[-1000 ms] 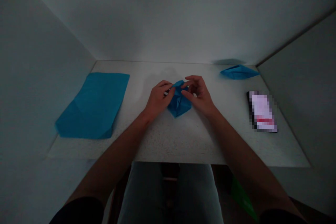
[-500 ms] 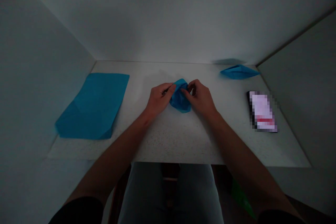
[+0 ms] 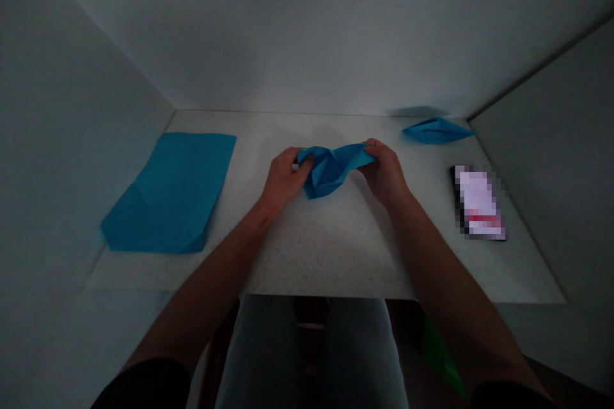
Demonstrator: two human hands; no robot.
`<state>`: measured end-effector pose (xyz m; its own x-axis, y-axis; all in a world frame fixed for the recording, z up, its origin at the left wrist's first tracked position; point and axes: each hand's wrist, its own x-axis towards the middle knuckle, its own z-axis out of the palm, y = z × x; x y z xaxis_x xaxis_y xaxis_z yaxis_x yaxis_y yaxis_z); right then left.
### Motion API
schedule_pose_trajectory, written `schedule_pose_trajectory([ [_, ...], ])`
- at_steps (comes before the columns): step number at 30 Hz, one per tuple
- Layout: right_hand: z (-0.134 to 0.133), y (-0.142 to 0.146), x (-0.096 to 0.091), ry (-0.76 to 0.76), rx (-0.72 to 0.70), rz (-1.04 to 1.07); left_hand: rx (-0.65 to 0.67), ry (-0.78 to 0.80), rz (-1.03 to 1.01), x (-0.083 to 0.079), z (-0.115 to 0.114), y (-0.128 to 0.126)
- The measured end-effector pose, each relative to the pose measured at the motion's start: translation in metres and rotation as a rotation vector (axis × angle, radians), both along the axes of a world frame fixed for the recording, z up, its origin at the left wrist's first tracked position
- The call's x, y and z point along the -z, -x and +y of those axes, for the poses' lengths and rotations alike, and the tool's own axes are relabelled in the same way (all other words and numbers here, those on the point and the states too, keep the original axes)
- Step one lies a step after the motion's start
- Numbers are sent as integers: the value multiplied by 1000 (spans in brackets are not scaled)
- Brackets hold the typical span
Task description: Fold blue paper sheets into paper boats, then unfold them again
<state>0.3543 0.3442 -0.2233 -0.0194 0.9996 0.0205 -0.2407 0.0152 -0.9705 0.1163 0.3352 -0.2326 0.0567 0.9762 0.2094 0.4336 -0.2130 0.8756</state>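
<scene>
A folded piece of blue paper [image 3: 330, 169] is held just above the white table [image 3: 336, 249], near its middle. My left hand [image 3: 283, 179] pinches its left end and my right hand [image 3: 386, 172] pinches its right end. The paper is stretched out sideways between the two hands, with a pointed fold hanging down in the middle. Both hands are closed on the paper's corners.
A stack of flat blue paper sheets [image 3: 173, 188] lies at the table's left. A finished blue paper boat [image 3: 436, 131] rests at the back right. A phone [image 3: 477, 202] lies near the right edge. Walls close in on the left, back and right.
The hands have moved apart, pulling the compact folded paper open sideways into a wider, longer shape. The right hand shifted right and slightly away.
</scene>
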Motion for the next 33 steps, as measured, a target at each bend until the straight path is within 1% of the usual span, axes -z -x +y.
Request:
schedule_pose_trajectory([
  [4,4,-11,-1,65,60,38,-22,31,-51,3,5,3],
  [7,6,-17,1,84,120,-29,5,70,-103,3,7,4],
  [9,6,-18,2,77,151,-90,-10,45,-116,1,5,3],
  [11,3,-16,2,56,156,-164,-48,-43,-90,-3,2,1],
  [13,-1,-10,3,18,138,-255,-79,-176,-31,-6,-3,-1],
  [16,-8,5,11,-85,137,-428,-96,-343,35,-7,-8,-2],
  [18,-11,14,18,-144,146,-546,-106,-398,38,-7,-10,-2],
  [20,-10,17,27,-160,132,-616,-109,-426,27,-7,-11,-2],
  [23,-5,10,37,-128,120,-588,-155,-439,3,-7,-10,-2],
  [27,6,-3,42,-122,136,-405,-250,-362,-89,-2,-3,-2],
  [30,11,-6,42,-135,128,-302,-245,-288,-184,6,3,-1],
  [33,11,-4,41,-144,168,-284,-234,-254,-202,11,6,1],
])
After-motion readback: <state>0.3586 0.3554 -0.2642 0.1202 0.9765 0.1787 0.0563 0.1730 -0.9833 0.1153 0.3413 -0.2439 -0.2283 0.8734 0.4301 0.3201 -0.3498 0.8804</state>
